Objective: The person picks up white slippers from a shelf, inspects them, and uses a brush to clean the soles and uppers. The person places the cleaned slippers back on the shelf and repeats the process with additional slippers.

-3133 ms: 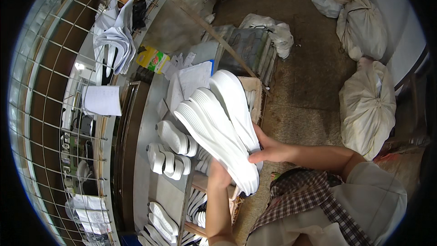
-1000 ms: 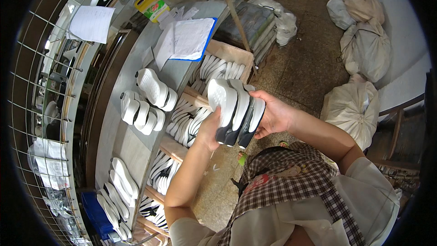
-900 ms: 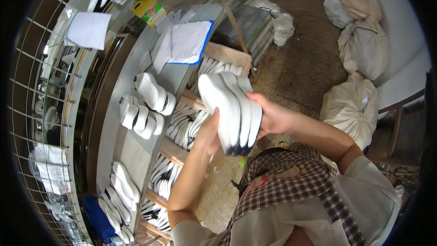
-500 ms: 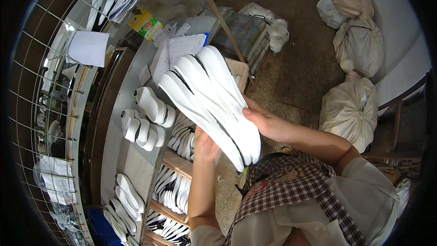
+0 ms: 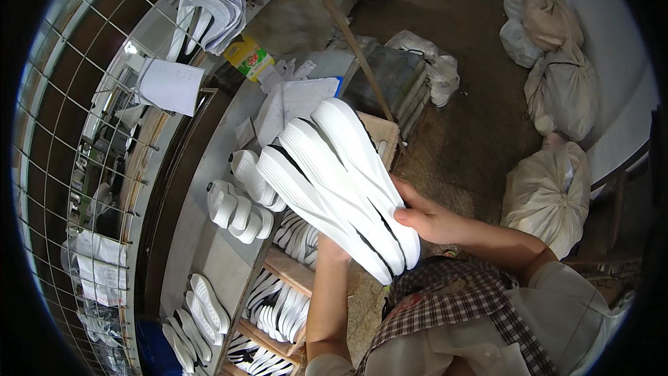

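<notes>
Shoe soles [image 5: 341, 179], white and overlapping, are held by the right edge of the table [image 5: 200, 254], the left hand [image 5: 332, 249] under them, probably for support, though its grip is hidden, the right hand [image 5: 426, 218] gripping their right side, thumb on top, likely keeping them together.

The head view, from the left of two side-by-side fisheye cameras, looks steeply down and forward from above the checked apron [image 5: 428, 310]. The right hand [image 5: 433, 221] and left hand [image 5: 332, 249] lie near, within arm's length. The counter's [image 5: 188, 251] long right edge climbs from lower left to its far corner, above centre; wire mesh [image 5: 66, 167] bends along the left rim, sacks [image 5: 546, 202] farther off at right.
</notes>
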The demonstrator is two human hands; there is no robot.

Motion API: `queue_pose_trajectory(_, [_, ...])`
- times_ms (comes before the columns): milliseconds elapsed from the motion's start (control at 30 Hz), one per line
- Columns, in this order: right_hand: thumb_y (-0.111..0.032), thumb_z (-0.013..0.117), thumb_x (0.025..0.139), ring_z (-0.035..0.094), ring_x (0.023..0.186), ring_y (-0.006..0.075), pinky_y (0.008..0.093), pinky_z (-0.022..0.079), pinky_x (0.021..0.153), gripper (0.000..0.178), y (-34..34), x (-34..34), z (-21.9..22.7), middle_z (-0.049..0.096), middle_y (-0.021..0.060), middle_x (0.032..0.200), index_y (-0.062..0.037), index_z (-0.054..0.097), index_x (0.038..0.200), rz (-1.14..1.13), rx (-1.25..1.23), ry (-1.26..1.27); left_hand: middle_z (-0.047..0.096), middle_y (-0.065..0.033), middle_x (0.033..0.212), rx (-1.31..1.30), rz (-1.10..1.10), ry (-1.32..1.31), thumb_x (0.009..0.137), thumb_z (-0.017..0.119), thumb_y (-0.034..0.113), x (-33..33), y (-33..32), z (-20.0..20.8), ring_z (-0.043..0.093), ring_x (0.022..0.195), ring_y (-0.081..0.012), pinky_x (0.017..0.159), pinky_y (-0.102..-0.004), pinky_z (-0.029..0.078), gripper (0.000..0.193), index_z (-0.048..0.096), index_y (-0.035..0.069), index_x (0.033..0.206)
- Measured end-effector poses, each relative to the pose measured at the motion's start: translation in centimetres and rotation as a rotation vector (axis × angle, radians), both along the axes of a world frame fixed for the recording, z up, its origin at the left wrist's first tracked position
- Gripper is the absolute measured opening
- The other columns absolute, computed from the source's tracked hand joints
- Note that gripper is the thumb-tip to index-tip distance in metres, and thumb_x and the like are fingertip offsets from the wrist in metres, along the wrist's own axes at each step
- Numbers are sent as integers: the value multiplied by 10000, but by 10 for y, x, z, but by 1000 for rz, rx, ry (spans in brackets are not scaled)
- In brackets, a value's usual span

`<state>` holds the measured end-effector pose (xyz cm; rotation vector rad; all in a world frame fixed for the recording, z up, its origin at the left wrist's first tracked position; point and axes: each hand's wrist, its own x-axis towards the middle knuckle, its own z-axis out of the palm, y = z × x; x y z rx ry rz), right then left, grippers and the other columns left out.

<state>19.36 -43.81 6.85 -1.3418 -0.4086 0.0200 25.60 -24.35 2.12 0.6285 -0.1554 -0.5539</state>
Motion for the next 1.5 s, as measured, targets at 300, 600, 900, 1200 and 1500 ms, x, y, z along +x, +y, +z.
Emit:
queue_pose_trajectory(300, [-210, 524, 851, 218, 1341, 314, 419, 153, 1112, 671, -5, 0, -18, 293, 198, 1409, 6, 255, 1426, -23, -64, -157, 536, -155, 1257, 101, 84, -72, 938, 500, 273, -2, -3, 9, 559, 1111, -272, 928, -405, 488, 479, 416, -6, 1319])
queue_pose_trajectory(600, [-188, 643, 821, 331, 1270, 240, 393, 236, 1078, 673, -28, 17, -29, 396, 136, 1346, 30, 338, 1380, 142, -46, -98, 482, -120, 1331, 353, 198, -164, 942, 491, 281, -2, 18, -23, 512, 1168, -275, 967, -402, 450, 508, 372, 29, 1367])
queue_pose_trajectory(900, [-33, 620, 816, 494, 1133, 157, 327, 423, 946, 557, -37, 32, -45, 499, 94, 1260, 20, 397, 1324, 247, 85, 123, 471, -116, 1321, 763, 281, -608, 932, 518, 185, 13, 46, -58, 485, 1171, -242, 967, -361, 423, 484, 359, 9, 1353])
queue_pose_trajectory(1200, [19, 586, 799, 487, 1156, 173, 333, 410, 966, 584, -35, 40, -55, 491, 92, 1278, 7, 372, 1343, 247, 112, 104, 541, -112, 1217, 521, 292, -370, 916, 545, 179, 4, 27, -24, 542, 1072, -226, 906, -338, 454, 418, 442, -5, 1278])
queue_pose_trajectory(1500, [-9, 626, 817, 456, 1241, 223, 347, 368, 1030, 483, -35, 64, -35, 495, 125, 1315, -37, 479, 1277, 57, 21, -411, 575, -113, 1161, 168, 233, 79, 937, 519, 219, -22, -22, 20, 584, 1007, -221, 850, -321, 497, 395, 467, -13, 1252])
